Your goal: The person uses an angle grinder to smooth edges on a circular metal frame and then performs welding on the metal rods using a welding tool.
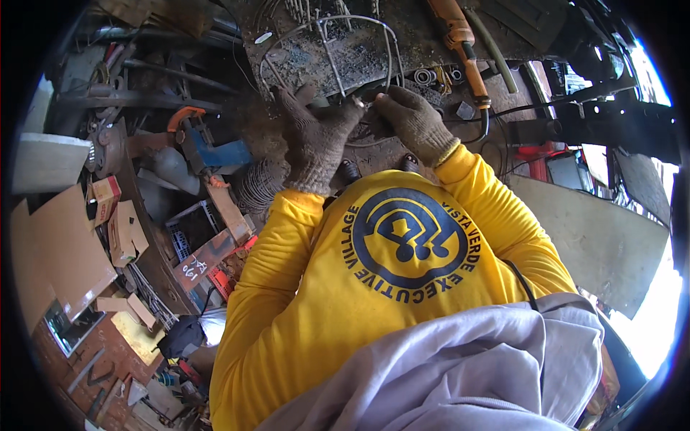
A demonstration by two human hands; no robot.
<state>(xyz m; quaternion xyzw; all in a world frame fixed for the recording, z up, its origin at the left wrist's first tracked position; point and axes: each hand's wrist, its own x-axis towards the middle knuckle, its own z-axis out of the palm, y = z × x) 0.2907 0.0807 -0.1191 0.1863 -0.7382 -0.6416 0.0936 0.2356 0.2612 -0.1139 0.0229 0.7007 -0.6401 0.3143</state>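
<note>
Two gloved hands, backs upward, fingers at a wire frame

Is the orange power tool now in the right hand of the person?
No, the orange power tool lies apart from the gloved right hand, whose fingers are near the wire frame.

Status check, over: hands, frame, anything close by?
Left hand, right hand gloved, close together at wire frame. Exact grip unclear. Orange power tool lies right of frame.
</note>
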